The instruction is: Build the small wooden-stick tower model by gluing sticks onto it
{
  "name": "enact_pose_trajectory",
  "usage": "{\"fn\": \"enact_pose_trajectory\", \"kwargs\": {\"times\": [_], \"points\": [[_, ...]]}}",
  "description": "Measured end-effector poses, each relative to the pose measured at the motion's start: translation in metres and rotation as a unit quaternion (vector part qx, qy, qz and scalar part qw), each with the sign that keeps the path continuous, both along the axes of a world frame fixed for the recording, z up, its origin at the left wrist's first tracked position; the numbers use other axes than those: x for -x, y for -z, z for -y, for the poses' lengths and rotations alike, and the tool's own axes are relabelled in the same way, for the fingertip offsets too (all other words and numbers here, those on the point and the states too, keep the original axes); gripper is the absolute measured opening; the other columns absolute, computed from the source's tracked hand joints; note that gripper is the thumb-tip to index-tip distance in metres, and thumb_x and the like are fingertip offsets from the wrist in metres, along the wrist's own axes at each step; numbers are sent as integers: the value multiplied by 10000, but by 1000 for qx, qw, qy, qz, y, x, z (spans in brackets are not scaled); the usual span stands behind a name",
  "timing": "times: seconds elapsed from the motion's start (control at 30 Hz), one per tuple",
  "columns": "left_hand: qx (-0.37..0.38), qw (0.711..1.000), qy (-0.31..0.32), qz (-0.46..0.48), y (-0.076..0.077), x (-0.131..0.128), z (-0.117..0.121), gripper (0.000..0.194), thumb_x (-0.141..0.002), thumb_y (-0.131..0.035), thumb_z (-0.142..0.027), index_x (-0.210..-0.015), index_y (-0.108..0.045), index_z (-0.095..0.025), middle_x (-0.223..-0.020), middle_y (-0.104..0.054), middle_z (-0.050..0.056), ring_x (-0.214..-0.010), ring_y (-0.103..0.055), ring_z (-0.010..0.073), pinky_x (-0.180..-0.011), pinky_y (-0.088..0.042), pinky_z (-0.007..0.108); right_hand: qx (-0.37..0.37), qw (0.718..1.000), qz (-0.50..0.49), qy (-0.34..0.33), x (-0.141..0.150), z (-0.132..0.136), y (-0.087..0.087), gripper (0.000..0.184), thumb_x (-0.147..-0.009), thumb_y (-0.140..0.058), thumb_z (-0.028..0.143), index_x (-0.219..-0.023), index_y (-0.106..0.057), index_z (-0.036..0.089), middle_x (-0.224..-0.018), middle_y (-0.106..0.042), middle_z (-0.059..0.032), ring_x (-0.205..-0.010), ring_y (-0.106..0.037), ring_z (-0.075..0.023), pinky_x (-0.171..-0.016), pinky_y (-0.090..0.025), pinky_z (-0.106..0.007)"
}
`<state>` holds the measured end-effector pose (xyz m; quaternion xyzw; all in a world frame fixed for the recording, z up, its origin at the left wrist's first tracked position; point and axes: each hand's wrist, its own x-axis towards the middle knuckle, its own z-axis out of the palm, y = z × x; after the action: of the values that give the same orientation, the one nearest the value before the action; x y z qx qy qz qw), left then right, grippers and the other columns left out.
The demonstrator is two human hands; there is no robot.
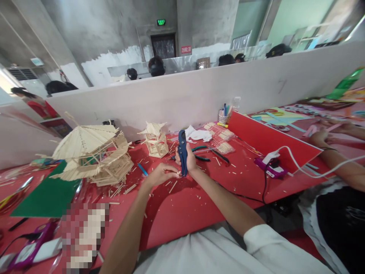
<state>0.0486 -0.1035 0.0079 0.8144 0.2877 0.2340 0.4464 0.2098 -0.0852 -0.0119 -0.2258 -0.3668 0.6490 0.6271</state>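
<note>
My right hand [191, 160] is wrapped round a dark blue hand tool [182, 150]. The tool stands nearly upright, its narrow end pointing down at the table; its exact kind I cannot make out. Close to that end, my left hand [163, 174] pinches a small pale wooden piece [179, 173] between thumb and fingers. Behind my hands is a small pavilion model [155, 140] built of wooden sticks. A larger stick-built model with a broad roof [91, 152] stands to the left. Loose sticks [172, 186] and chips lie around my hands on the red table [176, 213].
Pliers [202, 158] and bagged sticks [224, 140] lie beyond my right hand. A red divider [268, 137] separates a co-worker's hands [322, 135]. A purple power strip [270, 167] with cables sits at right. A green mat [48, 194] and blue pen [142, 169] lie left.
</note>
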Motion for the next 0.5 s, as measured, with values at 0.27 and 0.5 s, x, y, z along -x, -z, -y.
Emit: {"fn": "enact_pose_trajectory", "kwargs": {"times": [0.27,0.5], "points": [[12,1000,0,4,-4,-6,7,256,-770,-703,-386,-843,-784,-154,-888,-772,79,-839,-707,221,-800,-529,281,5,989,-97,108,-6,-4,-2,513,-852,-393,687,-838,-578,209,-609,-617,-3,-508,-569,-156,-486,-488,-273],[30,995,-84,50,1,-2,-4,299,-745,-721,-418,-813,-768,-132,-789,-758,74,-733,-692,194,-722,-522,268,34,983,-97,154,-13,-16,1,549,-789,-436,737,-847,-612,220,-680,-676,-24,-706,-673,-219,-649,-564,-351]]}}
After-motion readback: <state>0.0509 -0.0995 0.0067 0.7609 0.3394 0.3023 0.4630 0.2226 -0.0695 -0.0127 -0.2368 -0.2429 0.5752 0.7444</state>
